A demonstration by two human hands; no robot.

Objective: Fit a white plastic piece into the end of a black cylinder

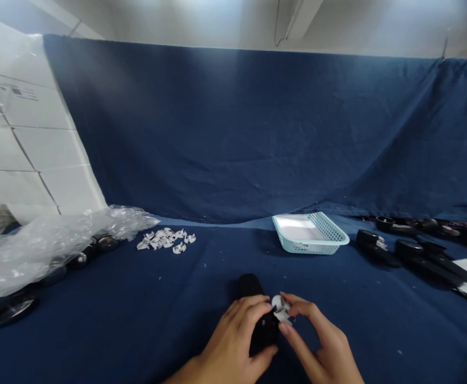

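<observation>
Near the front of the blue-covered table, my left hand [237, 333] is wrapped round a black elongated part [250, 284] with a rounded far end. Much of that part is hidden under my fingers. Between the thumb and fingertips of my right hand [321, 336] is a small white plastic piece [281, 309], held right beside the black part; whether the two touch is hard to tell. A pile of similar white pieces [161, 239] lies farther back on the left.
A light blue plastic basket [317, 248] with a white bottom stands at back right. Several black parts [377, 248] lie along the right side. Clear plastic wrap [57, 242] covers black round parts at left, near white boxes [37, 144]. A blue cloth [233, 133] hangs behind.
</observation>
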